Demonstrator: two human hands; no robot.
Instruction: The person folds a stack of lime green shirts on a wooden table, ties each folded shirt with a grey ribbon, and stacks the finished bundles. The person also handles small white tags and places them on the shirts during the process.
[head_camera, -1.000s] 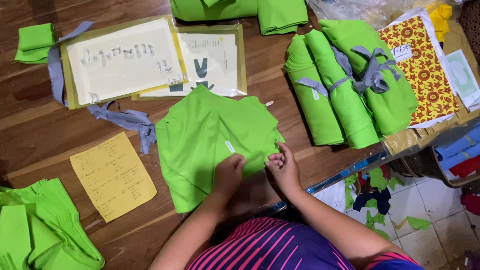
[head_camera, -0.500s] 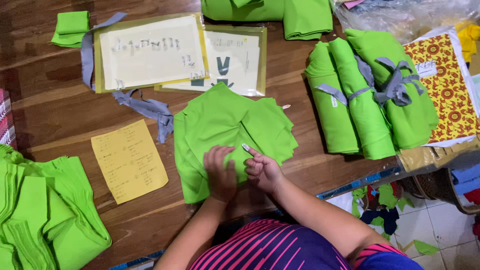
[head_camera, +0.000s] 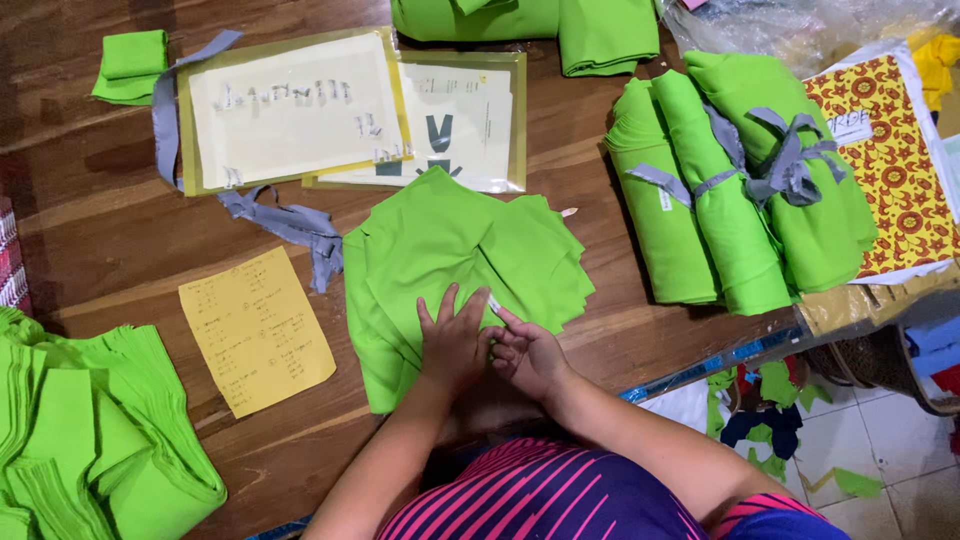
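A stack of bright green cut fabric pieces (head_camera: 450, 260) lies on the wooden table (head_camera: 100, 230) in front of me. My left hand (head_camera: 452, 340) rests flat on the stack's near edge, fingers spread. Beside it, my right hand (head_camera: 528, 352) pinches a small white tag (head_camera: 494, 303) at the fabric's edge. A small white sliver (head_camera: 569, 212) lies on the wood just past the stack's far right corner.
A yellow handwritten note (head_camera: 257, 330) lies left of the stack. Behind it are two paper patterns (head_camera: 350, 110) and grey fabric strips (head_camera: 290, 225). Tied green fabric bundles (head_camera: 740, 180) sit right, more green pieces (head_camera: 80, 430) at the near left, patterned paper (head_camera: 890, 150) far right.
My left hand has flattened and spread on the fabric. My right hand has stayed at the stack's edge with the small tag. The view has shifted a little.
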